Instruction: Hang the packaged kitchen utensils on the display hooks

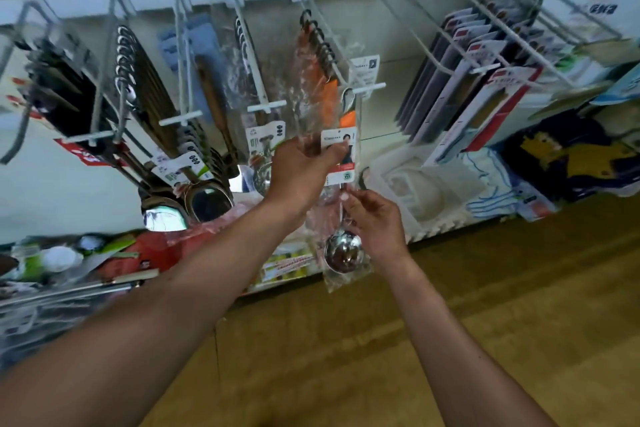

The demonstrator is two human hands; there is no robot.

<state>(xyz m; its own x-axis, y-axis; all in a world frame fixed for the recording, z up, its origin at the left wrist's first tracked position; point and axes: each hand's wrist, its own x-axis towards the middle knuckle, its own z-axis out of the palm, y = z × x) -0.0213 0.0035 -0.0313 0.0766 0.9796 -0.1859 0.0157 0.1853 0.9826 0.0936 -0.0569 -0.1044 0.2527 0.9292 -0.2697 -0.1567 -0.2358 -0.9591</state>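
Head view: the packaged ladle [343,253] is held upright just below the display hook [367,88], with the left grip [304,166] clamped on its label card and the right grip [375,222] pinching the handle through the bag. Expect slippery film and a bowl-heavy load (stiff steel inside), so hold it near the card.

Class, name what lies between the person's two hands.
In the head view, the packaged ladle bridges them: the left hand holds its label card, and the right hand pinches it just below.
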